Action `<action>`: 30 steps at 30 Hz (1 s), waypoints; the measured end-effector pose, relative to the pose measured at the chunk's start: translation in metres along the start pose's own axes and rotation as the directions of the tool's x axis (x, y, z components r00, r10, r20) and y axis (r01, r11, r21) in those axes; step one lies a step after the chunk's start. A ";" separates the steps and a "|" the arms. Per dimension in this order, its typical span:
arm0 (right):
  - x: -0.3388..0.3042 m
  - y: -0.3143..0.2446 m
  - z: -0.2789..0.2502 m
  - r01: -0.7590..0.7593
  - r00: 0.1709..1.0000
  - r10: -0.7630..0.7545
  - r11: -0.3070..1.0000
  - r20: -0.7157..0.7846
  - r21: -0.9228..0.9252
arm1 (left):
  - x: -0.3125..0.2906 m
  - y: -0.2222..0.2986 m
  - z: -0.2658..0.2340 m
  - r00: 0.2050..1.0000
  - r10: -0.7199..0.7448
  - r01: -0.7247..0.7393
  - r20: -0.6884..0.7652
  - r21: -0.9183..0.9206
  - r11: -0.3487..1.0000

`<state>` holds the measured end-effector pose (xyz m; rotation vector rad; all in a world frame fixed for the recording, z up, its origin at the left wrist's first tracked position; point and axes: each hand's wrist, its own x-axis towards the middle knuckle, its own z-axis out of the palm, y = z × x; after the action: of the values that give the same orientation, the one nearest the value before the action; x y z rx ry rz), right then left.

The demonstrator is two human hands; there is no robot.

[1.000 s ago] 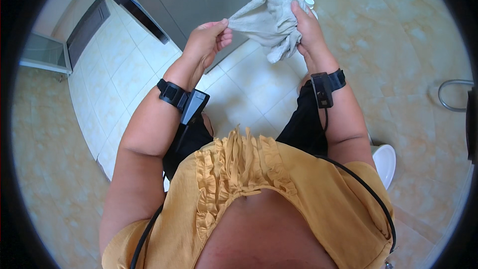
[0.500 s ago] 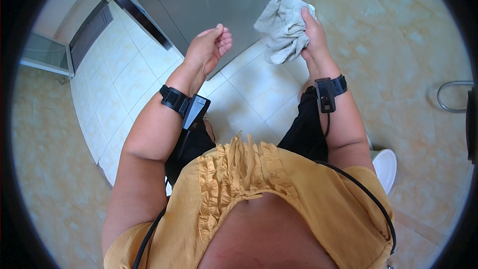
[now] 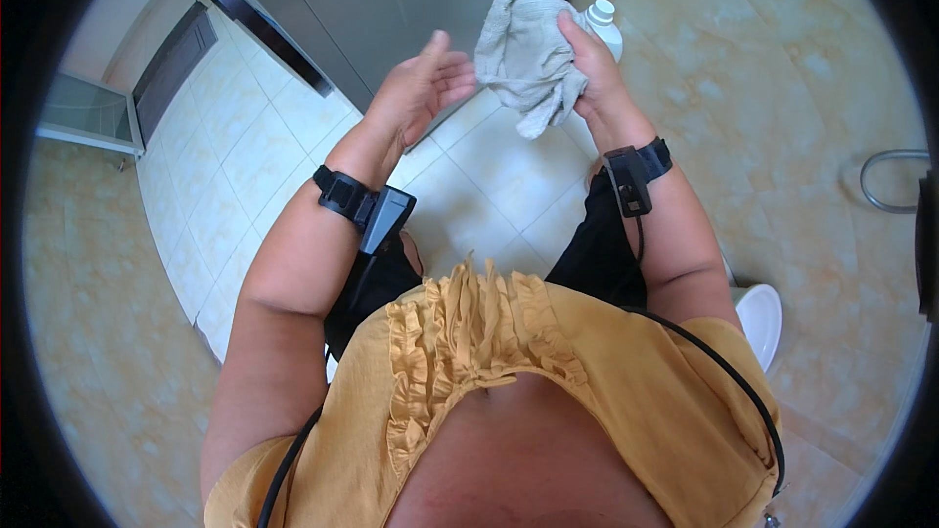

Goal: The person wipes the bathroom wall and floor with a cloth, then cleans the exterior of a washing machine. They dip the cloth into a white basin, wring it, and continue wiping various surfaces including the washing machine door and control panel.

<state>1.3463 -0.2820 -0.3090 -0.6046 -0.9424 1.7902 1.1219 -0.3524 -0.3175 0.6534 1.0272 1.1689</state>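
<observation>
My right hand (image 3: 599, 68) grips a crumpled, pale grey cloth (image 3: 523, 49), with the thumb lying over its edge. Part of the cloth hangs below the palm. Just beyond that hand, the cap and shoulder of a white bottle (image 3: 604, 27) show; the rest is hidden, and I cannot tell what it stands on. My left hand (image 3: 423, 88) is held up to the left of the cloth, thumb raised and fingers stretched out toward it, slightly blurred. Nothing is in it, and its fingertips come close to the cloth's left edge.
A large grey panel (image 3: 391, 10) rises ahead, with a dark, rounded-end strip (image 3: 259, 24) to its left. White floor tiles (image 3: 499, 161) lie below my hands. A white round vessel (image 3: 761, 328) is beside my right elbow. A curved metal tube (image 3: 880, 181) juts in at the far right.
My left hand's fingers have gone from curled together to stretched out. My right hand has moved slightly left with the cloth, and more of the white bottle now shows.
</observation>
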 end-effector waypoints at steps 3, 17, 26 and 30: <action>-0.005 -0.013 0.014 -0.032 0.998 0.035 0.997 0.045 -0.072 | -0.008 0.007 0.021 0.993 -0.052 0.047 0.110 0.052 0.998; 0.010 0.020 0.004 -0.111 0.990 0.100 0.988 -0.098 -0.110 | -0.007 0.013 -0.011 0.986 0.081 -0.090 -0.147 -0.053 0.995; 0.002 0.041 0.028 -0.358 0.923 0.369 0.928 0.113 -0.107 | -0.015 0.012 0.007 0.953 0.085 -0.058 0.290 -0.102 0.993; 0.001 0.032 0.028 -0.372 0.906 0.377 0.926 0.194 -0.062 | -0.021 0.012 0.010 0.913 -0.007 -0.161 0.408 0.376 0.913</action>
<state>1.3077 -0.2971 -0.3188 -0.6605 -1.0378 2.2208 1.1250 -0.3675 -0.2967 1.2208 0.8945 0.8389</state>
